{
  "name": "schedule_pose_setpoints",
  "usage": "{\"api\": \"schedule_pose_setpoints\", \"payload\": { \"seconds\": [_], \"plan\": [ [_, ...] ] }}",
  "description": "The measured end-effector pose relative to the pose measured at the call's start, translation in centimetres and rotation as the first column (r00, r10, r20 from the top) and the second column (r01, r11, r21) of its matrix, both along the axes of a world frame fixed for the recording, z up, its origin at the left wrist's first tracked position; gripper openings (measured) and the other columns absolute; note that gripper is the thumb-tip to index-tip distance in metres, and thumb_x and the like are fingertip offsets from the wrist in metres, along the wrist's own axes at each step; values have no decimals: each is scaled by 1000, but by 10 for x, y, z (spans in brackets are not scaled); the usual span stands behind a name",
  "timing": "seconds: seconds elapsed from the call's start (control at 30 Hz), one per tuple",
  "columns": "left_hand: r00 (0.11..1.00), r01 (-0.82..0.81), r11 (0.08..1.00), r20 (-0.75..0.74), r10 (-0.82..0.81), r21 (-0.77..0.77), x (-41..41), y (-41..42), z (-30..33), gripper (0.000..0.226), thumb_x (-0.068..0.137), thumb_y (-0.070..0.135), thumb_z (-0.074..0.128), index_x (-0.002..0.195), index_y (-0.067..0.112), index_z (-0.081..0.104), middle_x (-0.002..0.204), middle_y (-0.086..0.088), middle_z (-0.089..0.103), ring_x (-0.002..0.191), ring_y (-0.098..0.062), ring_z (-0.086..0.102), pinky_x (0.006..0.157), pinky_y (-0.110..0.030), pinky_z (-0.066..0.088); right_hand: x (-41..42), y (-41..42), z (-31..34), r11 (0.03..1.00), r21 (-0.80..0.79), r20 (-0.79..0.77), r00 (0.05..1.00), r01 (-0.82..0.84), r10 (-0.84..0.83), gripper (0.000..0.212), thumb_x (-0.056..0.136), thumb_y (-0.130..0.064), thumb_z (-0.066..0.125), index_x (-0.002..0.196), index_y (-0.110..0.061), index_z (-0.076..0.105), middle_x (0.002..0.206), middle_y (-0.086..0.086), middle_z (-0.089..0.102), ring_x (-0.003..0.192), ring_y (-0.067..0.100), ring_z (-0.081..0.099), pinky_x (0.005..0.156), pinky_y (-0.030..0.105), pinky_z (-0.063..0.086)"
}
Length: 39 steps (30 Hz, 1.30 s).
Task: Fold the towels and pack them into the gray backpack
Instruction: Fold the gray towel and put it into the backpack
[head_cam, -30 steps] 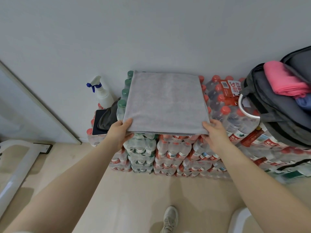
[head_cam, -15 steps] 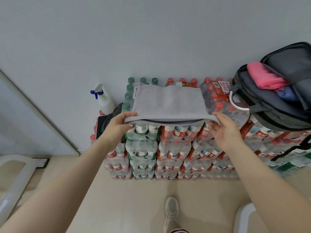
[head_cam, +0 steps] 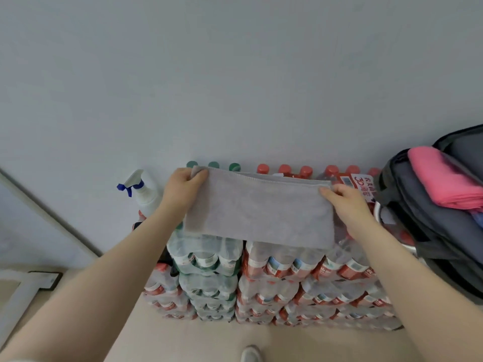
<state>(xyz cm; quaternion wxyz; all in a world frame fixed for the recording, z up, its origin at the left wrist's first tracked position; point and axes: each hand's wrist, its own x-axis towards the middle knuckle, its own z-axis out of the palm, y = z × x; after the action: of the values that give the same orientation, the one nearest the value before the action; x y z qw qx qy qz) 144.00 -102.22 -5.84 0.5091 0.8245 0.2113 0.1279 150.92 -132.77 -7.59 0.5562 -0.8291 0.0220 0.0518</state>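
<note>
A grey towel (head_cam: 257, 211) lies folded into a long strip on top of the stacked bottle packs (head_cam: 261, 278). My left hand (head_cam: 183, 190) grips its far left corner, fingers curled over the edge. My right hand (head_cam: 345, 202) holds the far right corner, thumb on top. At the right stands the gray backpack (head_cam: 423, 215), open, with a folded pink towel (head_cam: 449, 176) and something blue beneath it inside.
A white spray bottle (head_cam: 143, 192) with a blue trigger stands left of the packs, by the wall. A dark object sits below it behind my left forearm. A white frame lies on the floor at left. My shoe (head_cam: 251, 355) shows at the bottom.
Both hands lifted the towel's near edge and carried it over to the far edge, halving the towel into a strip. The camera tilted upward.
</note>
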Motion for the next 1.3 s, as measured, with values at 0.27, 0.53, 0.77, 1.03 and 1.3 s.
{"api": "schedule_pose_setpoints", "payload": {
  "seconds": [0.27, 0.53, 0.77, 1.03, 1.3],
  "plan": [
    [980, 75, 920, -200, 5, 385, 34, 2, -35, 36, 92, 18, 44, 59, 12, 30, 55, -4, 37, 60, -24, 36, 51, -34, 25, 41, 9, -19, 901, -368, -23, 971, -230, 239, 19, 87, -26, 60, 78, -9, 61, 73, 2, 58, 69, 17, 53, 59, 30, 37],
    [978, 72, 817, -199, 54, 573, 49, 3, -32, 24, 96, 23, 35, 79, 7, 39, 64, -9, 45, 66, -31, 46, 60, -37, 38, 61, 10, -10, 843, -449, -66, 952, -296, 299, 29, 95, -24, 47, 67, -17, 45, 70, -1, 52, 65, 12, 47, 53, 28, 29],
    [947, 132, 680, -295, 130, 721, 65, 0, -41, 24, 98, 26, 31, 101, 6, 44, 91, -19, 59, 70, -30, 46, 57, -34, 33, 65, 21, -16, 675, -707, -85, 973, -212, 217, 24, 95, -32, 41, 88, -10, 49, 85, 7, 55, 81, 27, 53, 63, 32, 37],
    [884, 411, 459, -220, -412, 788, 51, -36, -51, 68, 84, 40, 21, 137, 1, 38, 149, -18, 30, 137, -34, 30, 113, -42, 17, 20, 89, -20, 475, -863, 244, 679, -174, 692, 62, 88, -44, 28, 131, -5, 48, 138, 14, 49, 129, 30, 45, 108, 43, 34],
    [842, 527, 546, -490, -228, 651, 35, -33, -58, 110, 60, 78, -4, 147, 11, -7, 157, -6, -9, 145, -19, -3, 116, -33, -3, 47, 48, -26, 591, -795, 164, 890, -136, 425, 31, 97, -27, 40, 116, -12, 59, 122, 8, 57, 113, 28, 51, 90, 37, 38]
  ]
}}
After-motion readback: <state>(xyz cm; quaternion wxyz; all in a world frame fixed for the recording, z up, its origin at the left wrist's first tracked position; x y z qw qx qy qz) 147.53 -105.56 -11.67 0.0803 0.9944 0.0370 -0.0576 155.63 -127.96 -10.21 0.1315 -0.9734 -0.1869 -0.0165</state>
